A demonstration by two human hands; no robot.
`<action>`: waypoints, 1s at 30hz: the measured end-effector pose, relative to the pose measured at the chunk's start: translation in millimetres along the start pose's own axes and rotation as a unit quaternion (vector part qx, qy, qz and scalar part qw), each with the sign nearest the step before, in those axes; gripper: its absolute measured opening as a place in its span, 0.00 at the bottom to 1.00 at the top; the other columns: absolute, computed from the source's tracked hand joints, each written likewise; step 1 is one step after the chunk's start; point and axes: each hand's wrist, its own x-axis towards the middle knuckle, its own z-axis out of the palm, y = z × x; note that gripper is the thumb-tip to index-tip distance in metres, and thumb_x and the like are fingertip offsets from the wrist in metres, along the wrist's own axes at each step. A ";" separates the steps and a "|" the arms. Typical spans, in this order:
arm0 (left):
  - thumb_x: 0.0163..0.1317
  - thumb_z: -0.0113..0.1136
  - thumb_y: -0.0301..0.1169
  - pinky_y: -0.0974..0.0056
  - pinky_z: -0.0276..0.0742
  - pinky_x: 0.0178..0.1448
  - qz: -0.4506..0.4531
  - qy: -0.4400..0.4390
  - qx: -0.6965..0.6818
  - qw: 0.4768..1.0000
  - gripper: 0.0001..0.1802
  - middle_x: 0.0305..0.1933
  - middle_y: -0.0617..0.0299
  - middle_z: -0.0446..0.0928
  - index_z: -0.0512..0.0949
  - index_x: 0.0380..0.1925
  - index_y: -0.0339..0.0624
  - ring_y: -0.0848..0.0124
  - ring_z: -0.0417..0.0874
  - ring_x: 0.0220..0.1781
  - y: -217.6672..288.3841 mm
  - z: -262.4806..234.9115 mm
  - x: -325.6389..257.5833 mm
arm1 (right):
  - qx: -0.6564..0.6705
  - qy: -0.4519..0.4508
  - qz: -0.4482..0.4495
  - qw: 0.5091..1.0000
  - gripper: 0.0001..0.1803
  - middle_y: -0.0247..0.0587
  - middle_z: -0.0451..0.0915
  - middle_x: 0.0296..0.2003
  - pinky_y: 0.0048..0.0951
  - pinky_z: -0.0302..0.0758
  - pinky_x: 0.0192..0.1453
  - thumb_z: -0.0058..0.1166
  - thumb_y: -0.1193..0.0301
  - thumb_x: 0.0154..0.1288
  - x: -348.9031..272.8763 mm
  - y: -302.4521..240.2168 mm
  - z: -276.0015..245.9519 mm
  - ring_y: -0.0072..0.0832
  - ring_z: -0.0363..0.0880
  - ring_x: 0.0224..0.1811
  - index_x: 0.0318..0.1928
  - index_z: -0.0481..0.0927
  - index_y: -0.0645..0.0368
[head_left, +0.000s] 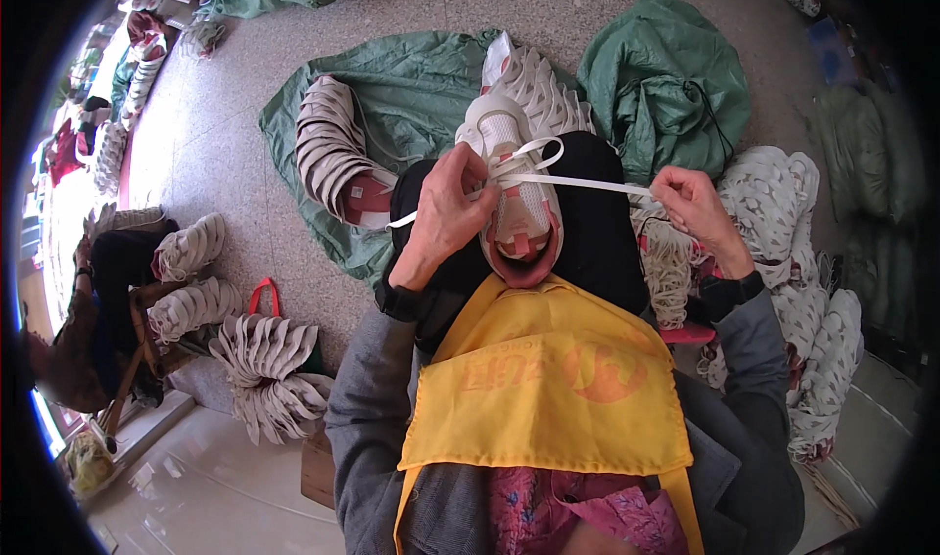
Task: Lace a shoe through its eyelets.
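A white and pink sneaker (pixel 509 198) rests between my knees, its toe pointing away from me and its heel opening toward me. My left hand (pixel 448 214) is closed at the lacing, thumb and fingers pinching the white shoelace (pixel 578 180) beside the eyelets. One loop of the lace stands up over the tongue, and a loose end pokes out left of my left hand. Off to the right, my right hand (pixel 693 212) pinches the other lace end, which is pulled straight across my right thigh. A yellow apron (pixel 548 379) covers my lap.
Curved stacks of pale shoe uppers lie on a green sheet (pixel 411 75) ahead. Beyond my right knee sit a green sack (pixel 666 85) and a bundle of cream laces (pixel 668 276). More uppers (pixel 783 203) pile up at right; others (pixel 269 359) lie at left near another person.
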 end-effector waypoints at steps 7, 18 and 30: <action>0.56 0.68 0.25 0.67 0.75 0.34 -0.005 0.012 -0.011 1.000 0.10 0.27 0.61 0.76 0.75 0.31 0.35 0.73 0.77 0.27 3.2 0.5 -4.7 | -0.100 0.093 -0.066 0.988 0.13 0.29 0.83 0.35 0.19 0.67 0.21 0.66 0.69 0.68 29.8 -38.0 43.8 0.09 0.70 0.19 0.46 0.81 0.64; 0.57 0.69 0.26 0.68 0.73 0.33 -0.051 0.011 -0.035 0.998 0.10 0.24 0.62 0.76 0.76 0.30 0.35 0.76 0.76 0.26 9.0 -0.8 -6.4 | -0.381 0.052 -0.379 0.842 0.06 0.48 0.82 0.37 0.40 0.78 0.41 0.59 0.75 0.65 90.0 -67.3 117.5 0.47 0.83 0.37 0.42 0.82 0.63; 0.57 0.70 0.28 0.69 0.72 0.34 -0.071 0.006 -0.055 0.996 0.11 0.24 0.64 0.76 0.75 0.30 0.35 0.77 0.75 0.27 8.6 -1.4 -8.0 | -0.238 0.026 -0.191 0.952 0.09 0.35 0.79 0.22 0.25 0.73 0.30 0.66 0.72 0.63 66.8 -70.5 113.4 0.15 0.74 0.24 0.36 0.82 0.66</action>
